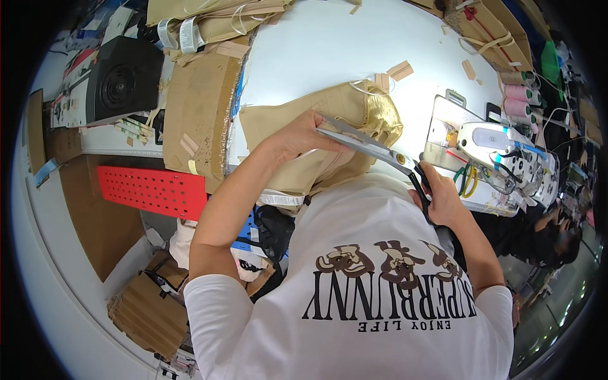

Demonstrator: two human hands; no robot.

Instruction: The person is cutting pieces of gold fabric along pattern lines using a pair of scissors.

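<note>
A tan garment (272, 120) lies on the white table in front of me, bunched up at its right end. My left hand (301, 136) is closed on its cloth, with thumb and fingers around the blade ends of a large pair of scissors (380, 149). The scissors' black handles are in my right hand (442, 195), whose fingers wrap through and around them. Their long metal blades point left across the garment and stand slightly apart. Just what the left fingertips pinch is partly hidden by the blades and the hand.
A white sewing machine (487, 142) stands on the right, with pink thread cones (519, 104) behind it. Cardboard (199, 107) covers the table's left side. Beyond it are a black speaker-like box (123, 79) and a red perforated panel (152, 190). More tan garments (218, 16) lie at the back left.
</note>
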